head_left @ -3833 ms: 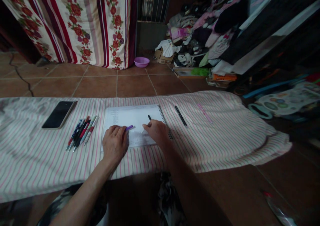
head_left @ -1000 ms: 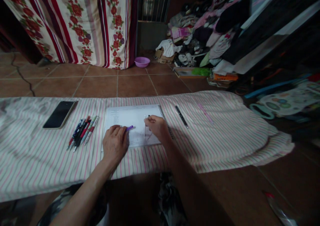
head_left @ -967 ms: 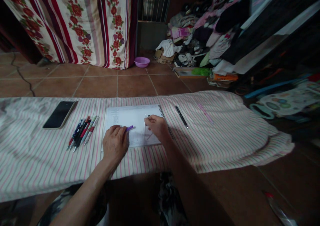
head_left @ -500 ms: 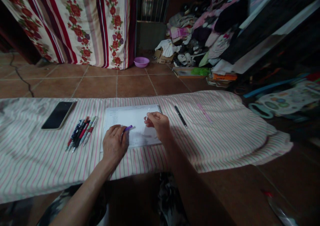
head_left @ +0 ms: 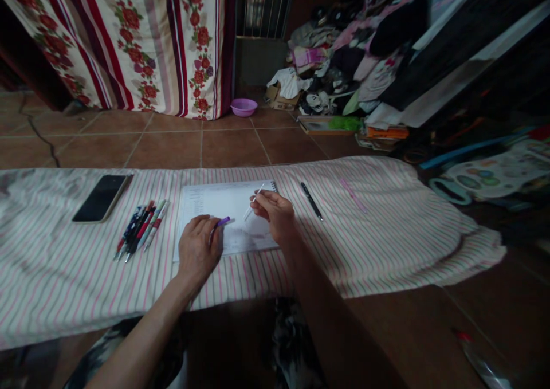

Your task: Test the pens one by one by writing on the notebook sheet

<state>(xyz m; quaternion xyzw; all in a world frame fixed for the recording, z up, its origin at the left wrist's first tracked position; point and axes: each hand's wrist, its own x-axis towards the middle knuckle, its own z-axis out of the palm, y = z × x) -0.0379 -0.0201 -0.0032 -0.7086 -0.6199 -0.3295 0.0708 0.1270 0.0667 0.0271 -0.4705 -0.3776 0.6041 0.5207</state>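
Note:
A spiral notebook [head_left: 223, 199] lies open on the striped cloth, with writing along its left side. My left hand [head_left: 198, 241] rests on its lower left part, closed around a purple pen [head_left: 224, 221] whose end sticks out past the thumb. Over the page's right side, my right hand [head_left: 275, 212] pinches a thin whitish stick [head_left: 259, 189], slanted, that looks like a pen refill. A black pen [head_left: 311, 201] lies on the cloth to the right of the notebook. Beyond it is a pink, partly see-through pen-like piece [head_left: 353, 196].
Several pens [head_left: 144, 228] lie bunched left of the notebook, near a dark-screened phone [head_left: 101, 199]. The striped cloth [head_left: 399, 234] covers the low table. On the tiled floor behind are a purple basin [head_left: 244, 107], a cardboard box [head_left: 281, 98] and piled clothes [head_left: 344, 57].
My right hand has shifted slightly right, and the thin stick in it has tilted further from upright. My left hand with the purple pen is nearly still.

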